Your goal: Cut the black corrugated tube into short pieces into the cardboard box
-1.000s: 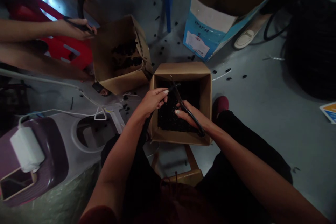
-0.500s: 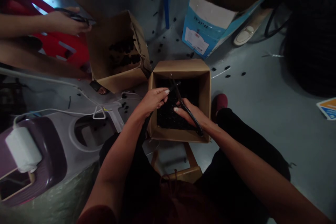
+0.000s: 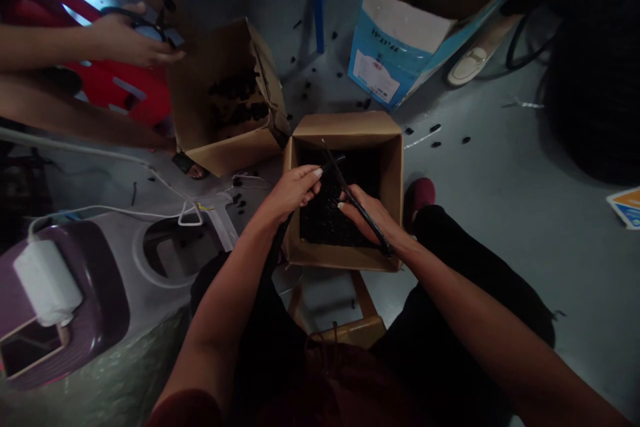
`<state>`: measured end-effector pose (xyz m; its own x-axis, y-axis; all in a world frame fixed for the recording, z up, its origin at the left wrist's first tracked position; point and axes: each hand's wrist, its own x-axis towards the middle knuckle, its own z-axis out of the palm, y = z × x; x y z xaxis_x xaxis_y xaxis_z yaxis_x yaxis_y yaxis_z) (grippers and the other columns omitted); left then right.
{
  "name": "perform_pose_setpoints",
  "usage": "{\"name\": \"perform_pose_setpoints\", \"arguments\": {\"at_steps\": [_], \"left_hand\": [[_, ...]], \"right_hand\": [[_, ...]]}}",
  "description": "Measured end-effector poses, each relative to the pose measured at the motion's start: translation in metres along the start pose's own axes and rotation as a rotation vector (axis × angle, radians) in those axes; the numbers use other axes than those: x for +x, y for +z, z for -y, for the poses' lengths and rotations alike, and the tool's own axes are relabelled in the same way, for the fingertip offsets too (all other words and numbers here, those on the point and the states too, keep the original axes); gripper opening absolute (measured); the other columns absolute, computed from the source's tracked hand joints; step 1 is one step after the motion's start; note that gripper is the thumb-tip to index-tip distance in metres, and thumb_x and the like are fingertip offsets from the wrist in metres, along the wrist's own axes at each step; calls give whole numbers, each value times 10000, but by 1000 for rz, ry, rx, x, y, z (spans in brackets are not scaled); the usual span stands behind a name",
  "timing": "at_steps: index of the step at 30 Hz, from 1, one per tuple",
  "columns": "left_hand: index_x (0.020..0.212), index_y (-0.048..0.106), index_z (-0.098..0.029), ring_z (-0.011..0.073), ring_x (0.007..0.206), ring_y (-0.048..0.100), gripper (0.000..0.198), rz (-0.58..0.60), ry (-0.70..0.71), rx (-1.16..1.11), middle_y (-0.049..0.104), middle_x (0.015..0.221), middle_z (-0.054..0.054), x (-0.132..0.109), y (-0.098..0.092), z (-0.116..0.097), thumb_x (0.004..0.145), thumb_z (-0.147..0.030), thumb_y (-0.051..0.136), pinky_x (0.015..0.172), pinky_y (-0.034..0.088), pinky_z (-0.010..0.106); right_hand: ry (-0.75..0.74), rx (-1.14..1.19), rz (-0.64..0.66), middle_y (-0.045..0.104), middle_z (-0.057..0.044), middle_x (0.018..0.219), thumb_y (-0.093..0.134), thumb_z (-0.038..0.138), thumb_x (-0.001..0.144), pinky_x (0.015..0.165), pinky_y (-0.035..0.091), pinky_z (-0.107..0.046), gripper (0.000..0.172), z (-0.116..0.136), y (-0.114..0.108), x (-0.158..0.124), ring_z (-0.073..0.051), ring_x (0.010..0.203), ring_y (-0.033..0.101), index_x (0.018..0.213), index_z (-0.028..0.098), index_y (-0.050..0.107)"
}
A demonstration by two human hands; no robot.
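Well, a grey concrete floor (image 3: 490, 160) runs under everything, dotted with small black bits (image 3: 435, 128). At far right lies a big coil of black cable (image 3: 595, 80), and a tall blue-and-white carton (image 3: 395, 43) stands ahead. At near left sits a purple-and-white plastic machine (image 3: 65, 293), with a white plug (image 3: 47, 283) resting on it and a white cord (image 3: 100, 212) trailing away.

At far left, a co-worker's hand (image 3: 123, 43) holds a dark loop of cable (image 3: 137, 19) beside a torn cardboard box (image 3: 193, 100) containing a dark heap (image 3: 235, 97). That box stands just beside a second cardboard box (image 3: 345, 123), directly in front of the person's black trousers (image 3: 475, 280). A wooden stool (image 3: 350, 327) shows just below it, though what the box rests on is hard to tell. This placement seems chosen to keep the box within easy reach of both hands.

Inside lies a dark pile of black pieces (image 3: 325, 220). Above it, the left hand (image 3: 287, 193) is clenched around a short black cable (image 3: 333, 161), while the right hand (image 3: 367, 217) closes on a long black cable (image 3: 357, 201). The two cables cross over the opening. Holding them there looks like a way to keep the work over the box, so loose pieces land inside.
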<state>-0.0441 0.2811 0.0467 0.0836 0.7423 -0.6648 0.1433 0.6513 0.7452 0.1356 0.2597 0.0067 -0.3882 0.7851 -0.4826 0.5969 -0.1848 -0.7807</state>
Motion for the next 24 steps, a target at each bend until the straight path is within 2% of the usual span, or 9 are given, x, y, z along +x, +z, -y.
{"name": "perform_pose_setpoints", "arguments": {"at_steps": [3, 9, 24], "left_hand": [[869, 567, -114, 5, 405, 327, 176, -3, -4, 7, 459, 616, -46, -1, 1, -1, 914, -230, 443, 385, 220, 139], [956, 574, -117, 11, 402, 319, 181, -11, 0, 7, 462, 616, -49, -2, 1, -1, 913, -231, 440, 382, 220, 143], [957, 585, -122, 19, 418, 330, 190, 6, 0, -6, 475, 621, -44, 0, -2, 4, 897, -262, 472, 392, 227, 152]], "right_hand": [[-7, -3, -3, 620, -19, 783, 462, 339, 809, 645, 389, -273, 193, 0, 0, 0, -175, 693, 561, 944, 214, 519], [6, 0, -9, 617, -16, 777, 458, 319, 800, 637, 384, -267, 171, 1, 1, 0, -171, 687, 558, 921, 215, 518], [-34, -33, -11, 608, -11, 745, 448, 302, 802, 625, 394, -268, 164, -3, 2, -1, -176, 669, 561, 926, 221, 519]]}}
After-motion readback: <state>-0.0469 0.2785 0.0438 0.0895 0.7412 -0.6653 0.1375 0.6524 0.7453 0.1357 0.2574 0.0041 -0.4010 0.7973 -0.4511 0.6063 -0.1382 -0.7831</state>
